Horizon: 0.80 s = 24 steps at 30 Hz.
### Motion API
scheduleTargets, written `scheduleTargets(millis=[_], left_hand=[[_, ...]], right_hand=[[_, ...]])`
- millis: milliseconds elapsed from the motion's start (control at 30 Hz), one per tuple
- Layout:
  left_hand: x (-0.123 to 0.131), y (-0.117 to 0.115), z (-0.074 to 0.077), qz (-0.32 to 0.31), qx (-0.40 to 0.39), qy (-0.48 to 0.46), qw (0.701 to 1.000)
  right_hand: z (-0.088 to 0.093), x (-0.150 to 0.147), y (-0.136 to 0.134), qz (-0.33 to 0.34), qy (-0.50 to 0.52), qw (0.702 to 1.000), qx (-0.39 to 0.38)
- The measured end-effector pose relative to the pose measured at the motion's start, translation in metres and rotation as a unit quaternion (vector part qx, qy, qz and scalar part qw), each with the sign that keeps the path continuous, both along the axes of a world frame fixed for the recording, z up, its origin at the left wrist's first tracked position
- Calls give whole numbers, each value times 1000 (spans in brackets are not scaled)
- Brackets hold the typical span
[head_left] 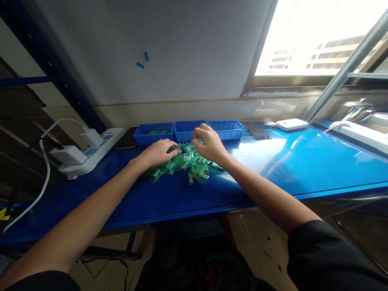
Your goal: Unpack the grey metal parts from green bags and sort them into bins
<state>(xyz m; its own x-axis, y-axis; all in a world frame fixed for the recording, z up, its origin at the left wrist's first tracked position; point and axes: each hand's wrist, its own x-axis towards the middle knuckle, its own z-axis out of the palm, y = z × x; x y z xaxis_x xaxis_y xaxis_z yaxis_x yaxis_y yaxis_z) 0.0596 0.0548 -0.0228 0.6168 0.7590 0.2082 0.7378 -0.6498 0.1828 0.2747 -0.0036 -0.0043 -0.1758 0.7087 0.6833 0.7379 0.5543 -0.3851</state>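
Note:
A pile of small clear-and-green plastic packets (184,161) lies on the blue table. At the left of the pile is my left hand (159,153), its thumb apart from its fingers, touching or just above the packets. My right hand (209,143) is raised over the pile's right side, in front of the middle blue bin (186,128). Its fingers are curled closed, and whatever they may hold is hidden. One small metallic cylinder (190,179) shows at the pile's front edge. Some green packets (158,131) lie inside the left blue bin (142,137).
Beside the middle bin stands a right blue bin (227,131). A white power strip (91,155) with plugs and cables sits left, near a dark phone-like slab (126,138). Further right are a white box (291,124) and another white strip (357,133). The wall closes the table's back.

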Motion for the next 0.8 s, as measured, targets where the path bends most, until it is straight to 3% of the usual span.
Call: scheduleTargets(millis=[200,400,567,800], left_hand=[[5,1,-12,-16,-4,-5,1000],[6,-10,5,-37,-50,-3,998],[6,-18,16,-49,-116,70,990],[4,-12,10,-49,-132,53,989]], right_hand=[[2,15,9,-22,-14,999,-34],[-8,39,28,-18,-160,973,-167],[-17,43,35,-50,-175,970,-164],[-22,42,36,-4,-213,960,-182]])
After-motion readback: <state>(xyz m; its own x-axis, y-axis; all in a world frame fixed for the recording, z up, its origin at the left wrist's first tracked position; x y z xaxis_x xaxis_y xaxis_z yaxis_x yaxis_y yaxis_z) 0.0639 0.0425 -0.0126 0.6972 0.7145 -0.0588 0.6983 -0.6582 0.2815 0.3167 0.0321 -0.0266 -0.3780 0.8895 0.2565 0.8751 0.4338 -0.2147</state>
